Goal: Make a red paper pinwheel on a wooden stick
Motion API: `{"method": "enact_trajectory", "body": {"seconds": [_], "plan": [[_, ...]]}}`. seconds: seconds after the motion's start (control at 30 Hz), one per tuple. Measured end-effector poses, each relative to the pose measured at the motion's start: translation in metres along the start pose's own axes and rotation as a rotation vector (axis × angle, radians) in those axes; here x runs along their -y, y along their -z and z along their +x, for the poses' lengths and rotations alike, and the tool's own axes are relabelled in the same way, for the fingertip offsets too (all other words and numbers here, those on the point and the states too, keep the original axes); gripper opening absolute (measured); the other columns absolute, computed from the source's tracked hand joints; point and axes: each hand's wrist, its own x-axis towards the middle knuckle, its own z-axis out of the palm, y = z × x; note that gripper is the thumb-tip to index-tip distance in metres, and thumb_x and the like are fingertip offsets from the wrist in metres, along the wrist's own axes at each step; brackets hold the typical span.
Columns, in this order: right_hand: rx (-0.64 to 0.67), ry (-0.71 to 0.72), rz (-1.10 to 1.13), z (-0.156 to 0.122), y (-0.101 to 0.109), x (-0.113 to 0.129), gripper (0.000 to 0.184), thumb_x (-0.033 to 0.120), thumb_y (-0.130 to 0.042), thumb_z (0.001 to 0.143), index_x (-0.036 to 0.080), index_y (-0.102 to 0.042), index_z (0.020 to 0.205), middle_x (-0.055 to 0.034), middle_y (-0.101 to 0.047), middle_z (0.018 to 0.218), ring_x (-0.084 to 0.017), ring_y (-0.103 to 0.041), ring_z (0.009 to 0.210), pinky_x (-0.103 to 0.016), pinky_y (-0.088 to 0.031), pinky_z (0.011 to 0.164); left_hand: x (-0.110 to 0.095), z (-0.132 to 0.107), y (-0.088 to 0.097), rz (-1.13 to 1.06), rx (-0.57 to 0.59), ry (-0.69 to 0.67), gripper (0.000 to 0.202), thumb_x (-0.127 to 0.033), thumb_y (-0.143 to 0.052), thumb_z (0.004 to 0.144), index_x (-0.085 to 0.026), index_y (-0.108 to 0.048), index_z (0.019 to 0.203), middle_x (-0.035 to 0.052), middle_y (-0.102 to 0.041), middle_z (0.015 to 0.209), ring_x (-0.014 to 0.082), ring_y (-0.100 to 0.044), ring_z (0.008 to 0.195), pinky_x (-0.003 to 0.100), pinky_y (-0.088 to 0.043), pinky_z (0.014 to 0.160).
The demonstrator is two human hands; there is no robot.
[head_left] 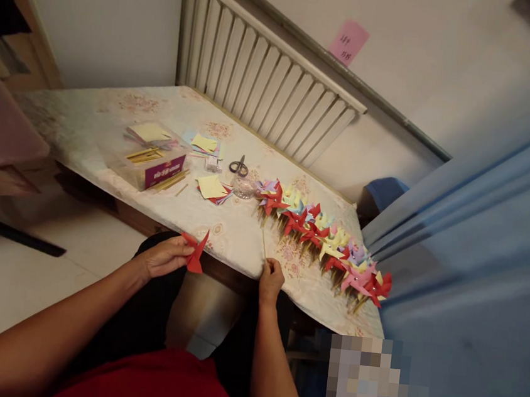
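Matt red paper piece (196, 253); thin wooden stick (264, 246); glossy tablecloth (88, 123).

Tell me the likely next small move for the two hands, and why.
Probably bring the red folded paper in the left hand across to the thin stick pinched by the right hand: they are apart, and the finished pinwheels in the row on the table have such sticks.

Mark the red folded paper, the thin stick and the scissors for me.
red folded paper (196, 256): head view, on its lower folded flap.
thin stick (264, 246): head view, on the middle of the bare shaft.
scissors (238, 168): head view, on the dark handles.
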Motion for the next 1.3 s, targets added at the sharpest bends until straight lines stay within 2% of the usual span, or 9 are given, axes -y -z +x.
{"method": "enact_trajectory", "body": {"seconds": [0.17, 0.23, 0.33, 0.47, 0.57, 0.7, 0.83, 1.1, 1.3], "plan": [[0.042, -0.117, 0.155, -0.013, -0.001, 0.011, 0.031, 0.034, -0.055, 0.074, 0.016, -0.066, 0.096, 0.0024, -0.059, 0.063, -0.016, -0.057, 0.056, -0.03, -0.05, 0.059, 0.001, 0.001, 0.002, -0.003, -0.001, 0.006, 0.025, -0.012, -0.087, 0.062, -0.01, -0.076, 0.084, 0.0113, -0.077, 0.081, 0.0173, -0.072, 0.073, 0.023, -0.056, 0.071], [0.067, -0.248, 0.356, -0.02, 0.0, 0.02, 0.033, 0.034, -0.061, 0.072, 0.016, -0.065, 0.099, 0.0043, -0.058, 0.062, -0.013, -0.055, 0.051, -0.027, -0.05, 0.052, 0.001, 0.002, 0.003, 0.001, -0.001, 0.002, 0.023, -0.011, -0.086, 0.063, -0.01, -0.076, 0.084, 0.0115, -0.077, 0.082, 0.0172, -0.072, 0.073, 0.023, -0.056, 0.071], [0.123, -0.431, 0.716, -0.03, 0.006, 0.04, 0.036, 0.029, -0.074, 0.062, 0.017, -0.065, 0.095, 0.0048, -0.059, 0.064, -0.01, -0.056, 0.051, -0.023, -0.05, 0.048, 0.001, 0.003, 0.005, 0.013, -0.001, 0.001, 0.021, -0.011, -0.086, 0.063, -0.01, -0.076, 0.082, 0.011, -0.077, 0.079, 0.017, -0.072, 0.071, 0.023, -0.057, 0.07], [0.18, -0.46, 0.83, -0.038, 0.015, 0.069, 0.03, 0.022, -0.075, 0.06, 0.017, -0.064, 0.087, 0.0017, -0.065, 0.071, -0.01, -0.06, 0.054, -0.022, -0.05, 0.048, 0.0, 0.003, 0.004, 0.019, -0.033, -0.002, 0.025, -0.012, -0.088, 0.06, -0.01, -0.075, 0.082, 0.0098, -0.076, 0.076, 0.0157, -0.071, 0.067, 0.022, -0.057, 0.067], [0.231, -0.43, 0.858, -0.043, 0.02, 0.088, 0.03, 0.021, -0.071, 0.06, 0.016, -0.063, 0.088, 0.0014, -0.066, 0.07, -0.008, -0.055, 0.048, -0.018, -0.041, 0.041, -0.001, 0.003, 0.003, 0.008, -0.066, -0.005, 0.027, -0.009, -0.088, 0.058, -0.011, -0.075, 0.081, 0.0086, -0.076, 0.076, 0.0159, -0.071, 0.068, 0.022, -0.057, 0.068], [0.305, -0.443, 0.871, -0.05, 0.025, 0.105, 0.03, 0.023, -0.067, 0.064, 0.017, -0.061, 0.092, 0.0064, -0.059, 0.062, -0.001, -0.03, 0.036, -0.015, -0.02, 0.035, -0.001, 0.003, 0.001, 0.01, -0.072, -0.018, 0.026, -0.007, -0.087, 0.058, -0.012, -0.074, 0.08, 0.0092, -0.077, 0.078, 0.0175, -0.072, 0.07, 0.023, -0.058, 0.069], [0.332, -0.456, 0.851, -0.056, 0.029, 0.117, 0.029, 0.025, -0.065, 0.069, 0.018, -0.061, 0.096, 0.0099, -0.054, 0.055, -0.001, -0.019, 0.034, -0.015, -0.013, 0.035, -0.001, 0.004, 0.002, 0.034, -0.068, -0.006, 0.024, -0.007, -0.085, 0.06, -0.01, -0.074, 0.081, 0.0096, -0.076, 0.076, 0.0167, -0.072, 0.067, 0.021, -0.058, 0.066], [0.297, -0.38, 0.77, -0.063, 0.034, 0.132, 0.015, 0.027, -0.064, 0.074, 0.017, -0.06, 0.085, 0.001, -0.068, 0.064, -0.011, -0.061, 0.046, -0.018, -0.042, 0.044, 0.0, 0.01, 0.017, 0.079, -0.086, 0.002, 0.024, -0.01, -0.087, 0.059, -0.01, -0.075, 0.081, 0.01, -0.075, 0.076, 0.0164, -0.071, 0.067, 0.023, -0.059, 0.069], [0.308, -0.373, 0.826, -0.063, 0.036, 0.135, 0.012, 0.023, -0.069, 0.073, 0.016, -0.061, 0.08, -0.0046, -0.072, 0.079, -0.012, -0.065, 0.056, -0.023, -0.05, 0.052, 0.0, 0.01, 0.016, 0.089, -0.078, 0.01, 0.023, -0.011, -0.086, 0.06, -0.009, -0.076, 0.08, 0.0101, -0.076, 0.076, 0.0165, -0.07, 0.067, 0.023, -0.059, 0.068]]}}
